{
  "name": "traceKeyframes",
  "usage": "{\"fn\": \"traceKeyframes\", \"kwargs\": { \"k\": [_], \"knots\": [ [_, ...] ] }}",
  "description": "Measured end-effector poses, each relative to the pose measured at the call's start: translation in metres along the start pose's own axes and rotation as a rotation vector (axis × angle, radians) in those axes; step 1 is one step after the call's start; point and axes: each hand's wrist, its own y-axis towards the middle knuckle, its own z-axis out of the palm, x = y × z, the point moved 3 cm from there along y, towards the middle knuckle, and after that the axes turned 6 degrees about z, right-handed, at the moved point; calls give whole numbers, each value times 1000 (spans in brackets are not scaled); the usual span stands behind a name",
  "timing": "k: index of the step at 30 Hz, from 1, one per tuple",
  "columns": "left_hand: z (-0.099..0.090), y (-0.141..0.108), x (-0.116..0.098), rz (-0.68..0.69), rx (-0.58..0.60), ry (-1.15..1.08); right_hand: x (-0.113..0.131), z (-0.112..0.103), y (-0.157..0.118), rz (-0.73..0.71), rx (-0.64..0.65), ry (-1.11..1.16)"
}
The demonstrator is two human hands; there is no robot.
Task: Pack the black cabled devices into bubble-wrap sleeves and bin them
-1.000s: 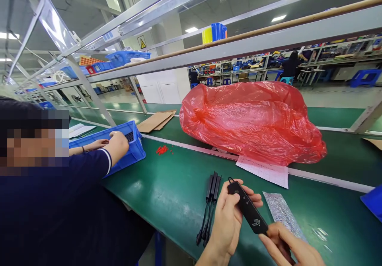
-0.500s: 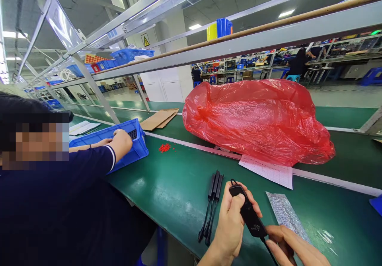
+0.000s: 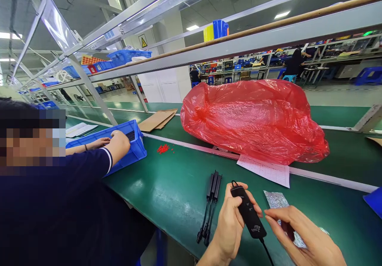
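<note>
My left hand (image 3: 229, 222) is closed around a black handheld controller (image 3: 249, 210) with a loop at its top, a cable from its lower end and "tmc" lettering. The thumb lies on its face. Just right of the controller, apart from it, my right hand (image 3: 301, 234) has thumb and index tips drawn together in a pinch. Whether anything tiny sits between them I cannot make out. Under that hand lies a silvery plastic bag (image 3: 276, 199), partly covered. Left of my hands, several black cabled modules (image 3: 213, 188) lie side by side on the green bench (image 3: 167, 186).
A co-worker (image 3: 59, 202) sits at the left, arms in a blue crate (image 3: 139, 142). Small red pieces (image 3: 162, 149) lie beyond it. A big red plastic bag (image 3: 253, 119) rests behind a printed sheet (image 3: 265, 169). Cardboard (image 3: 158, 120) lies farther back, under an overhead shelf (image 3: 191, 49).
My right hand has moved up and away from the controller's lower end, fingertips now closer together. The controller's face has turned more toward me. The view has shifted slightly.
</note>
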Motion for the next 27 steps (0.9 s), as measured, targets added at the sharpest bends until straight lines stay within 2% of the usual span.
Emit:
{"fn": "traceKeyframes", "kwargs": {
  "k": [5,9,11,12,16,18,20,22,25,27],
  "knots": [
    [-7,-6,15,-50,-21,36,31,8,27,-309,-172,-147],
    [-10,-3,25,-69,-19,51,36,11,26,-404,-153,-142],
    [-10,1,25,-98,-24,27,20,5,18,-326,-80,-81],
    [-10,3,24,-113,-32,11,5,-1,13,-234,-52,-62],
    [-12,10,22,-159,-67,-10,-87,-34,-13,336,-30,-178],
    [-14,13,26,-181,-51,-10,-133,-44,-30,584,28,-270],
    [-15,15,34,-197,-36,-29,-163,-47,-45,661,83,-302],
    [-18,19,45,-211,-35,-54,-178,-43,-54,646,94,-305],
    [-20,29,59,-214,-78,-83,-174,-32,-55,590,2,-255],
    [-21,39,67,-193,-162,-101,-157,-13,-50,537,33,-111]
  ]
}}
